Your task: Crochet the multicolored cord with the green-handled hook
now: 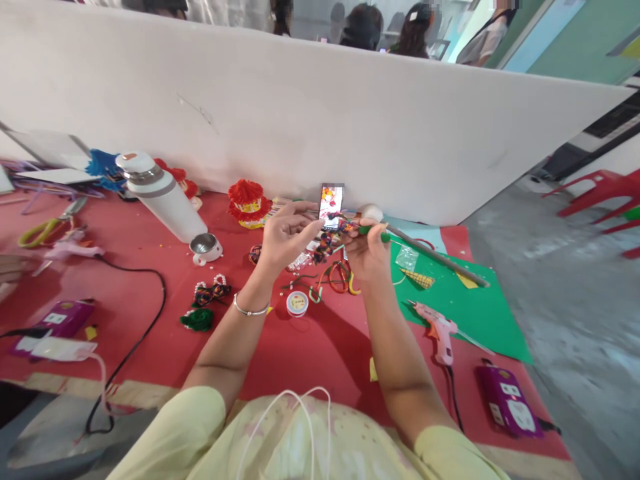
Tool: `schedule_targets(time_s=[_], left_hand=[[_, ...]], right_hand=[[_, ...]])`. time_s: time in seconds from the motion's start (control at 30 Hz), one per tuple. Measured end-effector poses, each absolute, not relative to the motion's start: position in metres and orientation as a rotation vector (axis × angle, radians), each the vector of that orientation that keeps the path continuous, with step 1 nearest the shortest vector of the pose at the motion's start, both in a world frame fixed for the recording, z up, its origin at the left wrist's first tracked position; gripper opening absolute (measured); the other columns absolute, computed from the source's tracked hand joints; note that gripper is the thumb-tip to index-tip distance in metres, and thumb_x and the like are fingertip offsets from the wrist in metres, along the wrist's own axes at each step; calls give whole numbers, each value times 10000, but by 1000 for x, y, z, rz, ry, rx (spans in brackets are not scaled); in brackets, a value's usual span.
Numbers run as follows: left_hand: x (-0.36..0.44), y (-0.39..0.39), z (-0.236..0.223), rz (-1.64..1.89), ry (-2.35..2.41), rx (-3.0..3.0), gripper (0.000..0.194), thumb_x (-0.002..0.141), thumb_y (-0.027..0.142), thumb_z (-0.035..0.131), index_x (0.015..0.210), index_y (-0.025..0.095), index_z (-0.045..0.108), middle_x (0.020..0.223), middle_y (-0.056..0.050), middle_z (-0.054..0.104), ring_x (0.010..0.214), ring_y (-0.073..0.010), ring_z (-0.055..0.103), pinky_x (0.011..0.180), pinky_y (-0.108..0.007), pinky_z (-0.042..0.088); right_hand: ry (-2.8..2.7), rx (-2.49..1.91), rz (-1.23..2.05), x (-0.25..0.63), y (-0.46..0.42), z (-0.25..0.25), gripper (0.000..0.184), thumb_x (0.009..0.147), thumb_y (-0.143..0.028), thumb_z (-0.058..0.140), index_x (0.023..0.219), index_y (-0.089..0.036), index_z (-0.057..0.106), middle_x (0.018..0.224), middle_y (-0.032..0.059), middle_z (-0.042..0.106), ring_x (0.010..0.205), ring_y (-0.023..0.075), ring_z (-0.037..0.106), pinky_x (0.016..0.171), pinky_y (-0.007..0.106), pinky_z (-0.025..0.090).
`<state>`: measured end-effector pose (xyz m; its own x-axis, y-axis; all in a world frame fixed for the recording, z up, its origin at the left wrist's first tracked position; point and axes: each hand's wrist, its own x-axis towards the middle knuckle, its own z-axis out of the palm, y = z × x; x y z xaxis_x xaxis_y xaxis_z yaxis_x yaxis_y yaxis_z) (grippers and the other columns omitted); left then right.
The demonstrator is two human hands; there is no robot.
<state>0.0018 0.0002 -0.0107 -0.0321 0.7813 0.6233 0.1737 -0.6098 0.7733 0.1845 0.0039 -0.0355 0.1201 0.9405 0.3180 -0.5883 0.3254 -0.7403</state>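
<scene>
My right hand (370, 257) is closed around a thin tool with a green handle (376, 233) and a braided-looking multicoloured yarn piece (327, 245); the kind of tool does not show clearly. To the left, my left hand (286, 233) has its fingers stretched out and apart, with the thumb close to the yarn. Whether a strand touches it I cannot tell. Behind both hands a lit phone (331, 203) stands upright near the white partition. Below them on the red table lie coloured pipe-cleaner-like loops (340, 277) and a small round tub (297, 304).
On the left are a white bottle (163, 197), a steel-lined cup (205, 249), yellow-handled scissors (47, 227) and yarn bows (213, 291). A pink glue gun (437, 330), purple power strip (507, 400) and grey rod (440, 257) lie right. A white partition (300, 120) borders the back.
</scene>
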Motion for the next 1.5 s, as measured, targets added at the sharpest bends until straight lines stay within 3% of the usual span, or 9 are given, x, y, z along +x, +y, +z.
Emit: schedule_targets(time_s=[0.17, 0.3, 0.53, 0.7, 0.93, 1.27, 1.37, 1.43, 1.5], left_hand=[[-2, 5, -13, 1843, 884, 1645, 303, 971, 532, 742, 946, 239, 810, 1315, -114, 749, 1225, -258, 728, 1041, -441, 610], [-8, 9, -9, 1788, 677, 1261, 448, 975, 682, 637, 1097, 279, 792, 1472, -103, 678, 1375, -285, 666, 1069, -426, 611], [-24, 2, 12, 1774, 752, 1175, 589, 943, 782, 535, 833, 244, 748, 1449, -103, 696, 1438, -335, 609, 761, -319, 663], [-38, -1, 15, 1663, 795, 1162, 677, 873, 878, 530, 938, 265, 809, 1319, -143, 770, 1247, -327, 725, 430, -260, 433], [-33, -7, 17, 1596, 841, 1192, 747, 849, 927, 483, 934, 266, 819, 1424, -124, 741, 1098, -293, 767, 378, -261, 318], [-25, -29, 58, 1384, 793, 1385, 643, 913, 808, 619, 925, 199, 825, 1275, -173, 766, 981, -275, 792, 393, -244, 441], [-24, -42, 36, 1135, 804, 1486, 507, 890, 660, 767, 1106, 208, 849, 1140, -166, 803, 837, -221, 776, 386, -225, 393], [-27, -48, 10, 1124, 875, 1514, 610, 800, 536, 891, 1329, 250, 783, 998, -115, 819, 748, -196, 739, 457, -230, 454], [-35, -49, -15, 1213, 1079, 1607, 559, 695, 410, 957, 1204, 218, 827, 956, -85, 821, 753, -192, 714, 582, -254, 525]], right_hand=[[-840, -507, 1254, 186, 1, -33, 432, 719, -681, 906, 844, -297, 753, 805, -74, 737, 653, 54, 653, 632, 188, 613], [-821, -548, 1212, 188, 0, -29, 489, 655, -716, 922, 800, -286, 740, 820, -55, 745, 603, 65, 614, 610, 225, 608], [-767, -491, 1169, 197, 4, -22, 450, 678, -680, 934, 801, -286, 753, 790, -54, 719, 620, 71, 603, 583, 223, 566], [-764, -488, 1124, 208, 9, -22, 430, 770, -720, 849, 811, -305, 745, 772, -70, 713, 623, 70, 603, 604, 225, 573], [-694, -501, 1159, 211, 6, -18, 455, 702, -709, 903, 817, -296, 751, 786, -62, 724, 633, 77, 616, 629, 234, 589], [-856, -419, 1118, 218, -2, -8, 395, 881, -725, 742, 864, -330, 755, 735, -64, 680, 633, 76, 641, 623, 223, 604], [-868, -396, 1134, 221, -5, -5, 376, 877, -724, 745, 862, -349, 761, 727, -69, 690, 644, 74, 642, 612, 206, 594], [-851, -391, 1138, 226, -7, -3, 362, 857, -716, 773, 864, -355, 767, 726, -69, 702, 646, 79, 642, 599, 206, 586], [-837, -394, 1127, 232, -9, 0, 352, 855, -710, 777, 874, -359, 772, 718, -67, 705, 644, 85, 647, 572, 206, 570]])
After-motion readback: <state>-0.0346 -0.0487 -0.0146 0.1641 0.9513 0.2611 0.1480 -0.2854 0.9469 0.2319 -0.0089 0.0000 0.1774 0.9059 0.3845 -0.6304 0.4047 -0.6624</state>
